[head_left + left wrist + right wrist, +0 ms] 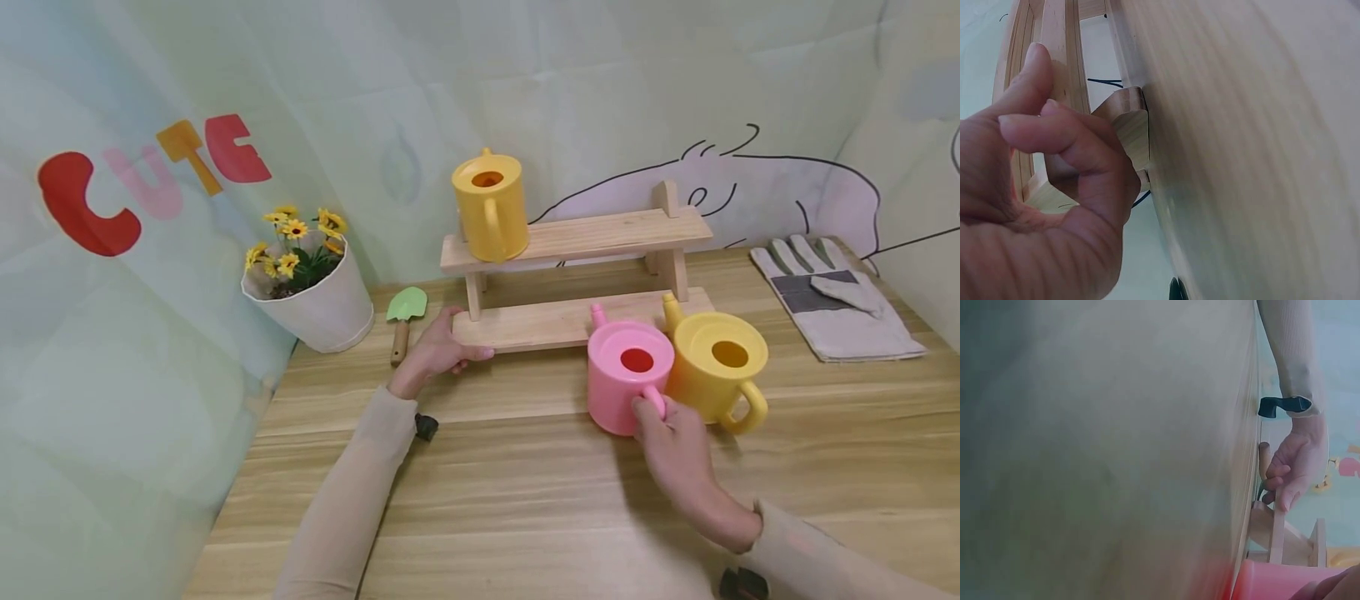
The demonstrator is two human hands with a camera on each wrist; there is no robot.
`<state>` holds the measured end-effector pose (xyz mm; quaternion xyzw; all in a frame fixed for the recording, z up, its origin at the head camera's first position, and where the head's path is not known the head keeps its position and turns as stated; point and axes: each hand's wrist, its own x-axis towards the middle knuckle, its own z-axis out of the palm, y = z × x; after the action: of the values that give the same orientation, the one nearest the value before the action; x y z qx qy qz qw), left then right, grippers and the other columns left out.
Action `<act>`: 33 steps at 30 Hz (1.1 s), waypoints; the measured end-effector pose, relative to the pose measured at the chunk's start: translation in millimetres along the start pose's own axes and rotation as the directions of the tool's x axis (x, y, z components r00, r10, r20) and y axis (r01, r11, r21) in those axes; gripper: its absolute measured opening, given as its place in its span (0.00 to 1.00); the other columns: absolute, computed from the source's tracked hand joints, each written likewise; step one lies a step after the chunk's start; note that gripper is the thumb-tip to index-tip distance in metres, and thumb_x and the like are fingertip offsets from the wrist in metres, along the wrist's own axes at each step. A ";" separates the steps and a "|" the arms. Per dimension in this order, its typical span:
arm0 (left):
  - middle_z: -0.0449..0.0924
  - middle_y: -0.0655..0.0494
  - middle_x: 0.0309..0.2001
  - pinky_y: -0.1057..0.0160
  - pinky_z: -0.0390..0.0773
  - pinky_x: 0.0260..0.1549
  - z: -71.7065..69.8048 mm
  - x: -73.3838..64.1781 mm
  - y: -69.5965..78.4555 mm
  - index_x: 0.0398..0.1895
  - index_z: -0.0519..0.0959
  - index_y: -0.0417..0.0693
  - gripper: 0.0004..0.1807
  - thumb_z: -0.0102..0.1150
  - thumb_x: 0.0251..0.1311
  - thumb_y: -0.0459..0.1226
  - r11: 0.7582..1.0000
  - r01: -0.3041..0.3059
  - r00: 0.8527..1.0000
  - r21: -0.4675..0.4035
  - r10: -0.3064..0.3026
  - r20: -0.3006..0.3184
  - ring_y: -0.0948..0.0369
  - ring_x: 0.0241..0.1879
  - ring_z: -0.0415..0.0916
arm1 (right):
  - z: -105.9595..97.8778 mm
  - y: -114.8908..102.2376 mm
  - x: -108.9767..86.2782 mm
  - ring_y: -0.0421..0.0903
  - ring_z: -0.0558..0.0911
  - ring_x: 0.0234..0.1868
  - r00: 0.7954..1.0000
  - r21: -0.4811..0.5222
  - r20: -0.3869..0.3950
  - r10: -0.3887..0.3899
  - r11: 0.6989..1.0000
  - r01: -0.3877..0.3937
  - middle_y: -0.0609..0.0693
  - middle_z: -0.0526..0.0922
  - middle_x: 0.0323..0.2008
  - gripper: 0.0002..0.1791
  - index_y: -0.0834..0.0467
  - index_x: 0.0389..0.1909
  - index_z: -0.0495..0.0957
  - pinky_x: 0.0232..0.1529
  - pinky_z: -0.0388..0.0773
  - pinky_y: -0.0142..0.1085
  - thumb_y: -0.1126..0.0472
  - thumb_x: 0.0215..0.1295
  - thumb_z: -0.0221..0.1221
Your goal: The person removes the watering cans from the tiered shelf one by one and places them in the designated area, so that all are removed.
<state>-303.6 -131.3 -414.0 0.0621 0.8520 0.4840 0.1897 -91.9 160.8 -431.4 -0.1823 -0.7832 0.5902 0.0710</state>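
My left hand (442, 346) grips the left end of the two-tier wooden shelf's lower board (525, 325), thumb on top and fingers curled beneath, as the left wrist view shows up close. With my right hand (678, 450) I pinch the handle of a pink watering can (622, 392). That can is upright in front of the lower board, its spout toward the shelf. Right beside it stands a yellow watering can (705, 392), handle toward me. Another yellow watering can (491, 204) sits on the left end of the upper board (600, 237).
Left of the shelf, a small trowel (405, 321) with a green blade lies on the wooden table (487, 492). A white pot (330, 304) of yellow flowers stands by the curtain (562, 92). Work gloves (832, 300) lie at the right.
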 end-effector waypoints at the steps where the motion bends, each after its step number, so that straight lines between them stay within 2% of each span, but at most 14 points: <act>1: 0.76 0.44 0.47 0.68 0.73 0.22 0.0 0.1 -0.1 0.84 0.53 0.44 0.57 0.83 0.60 0.37 1.000 0.000 1.000 0.001 0.000 0.000 0.63 0.21 0.70 | 0.1 2.6 0.7 0.45 0.68 0.18 1.000 0.000 0.000 -0.005 1.000 0.005 0.48 0.70 0.16 0.24 0.59 0.22 0.72 0.17 0.63 0.34 0.54 0.83 0.53; 6: 0.76 0.44 0.46 0.68 0.73 0.22 0.4 0.9 -0.6 0.84 0.54 0.44 0.56 0.83 0.60 0.37 1.000 -0.003 1.000 0.001 0.003 -0.001 0.63 0.21 0.70 | 0.1 13.5 3.8 0.45 0.69 0.17 1.000 0.000 0.014 0.020 1.000 -0.020 0.47 0.73 0.16 0.24 0.56 0.21 0.73 0.15 0.65 0.36 0.52 0.82 0.55; 14: 0.76 0.44 0.47 0.68 0.72 0.22 0.9 -0.6 0.5 0.83 0.55 0.43 0.55 0.83 0.59 0.36 1.000 -0.001 1.000 -0.009 0.001 -0.004 0.62 0.21 0.70 | -2.0 -7.0 -11.4 0.44 0.71 0.18 0.993 0.003 0.044 0.105 0.994 -0.105 0.48 0.75 0.19 0.21 0.62 0.26 0.77 0.18 0.67 0.33 0.57 0.82 0.53; 24: 0.75 0.45 0.45 0.68 0.73 0.22 1.1 -0.9 0.4 0.82 0.56 0.43 0.55 0.83 0.59 0.36 1.000 -0.002 1.000 -0.002 0.002 -0.008 0.62 0.21 0.70 | -2.2 -7.0 -13.0 0.44 0.75 0.27 0.990 0.027 0.061 0.124 0.992 -0.126 0.46 0.78 0.22 0.19 0.65 0.30 0.81 0.26 0.73 0.31 0.59 0.83 0.54; 29: 0.75 0.45 0.46 0.68 0.72 0.22 1.4 -0.2 -1.6 0.83 0.56 0.44 0.55 0.83 0.59 0.36 1.000 -0.001 1.000 -0.012 0.001 -0.009 0.62 0.21 0.70 | -3.3 -6.9 -13.9 0.44 0.78 0.34 0.989 0.005 0.069 0.134 0.991 -0.135 0.47 0.81 0.29 0.13 0.65 0.44 0.82 0.33 0.77 0.29 0.59 0.83 0.56; 33: 0.75 0.45 0.45 0.68 0.72 0.22 1.5 -0.2 -1.6 0.83 0.56 0.44 0.55 0.83 0.59 0.36 1.000 -0.002 1.000 -0.015 0.002 -0.011 0.62 0.21 0.70 | -4.9 -7.1 -16.0 0.43 0.77 0.40 0.989 -0.032 0.051 0.139 0.990 -0.137 0.50 0.81 0.37 0.13 0.64 0.53 0.78 0.36 0.77 0.27 0.57 0.82 0.59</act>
<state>-302.7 -131.0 -416.0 0.0587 0.8495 0.4907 0.1849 -77.0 157.6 -421.6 -0.2213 -0.7786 0.5872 0.0066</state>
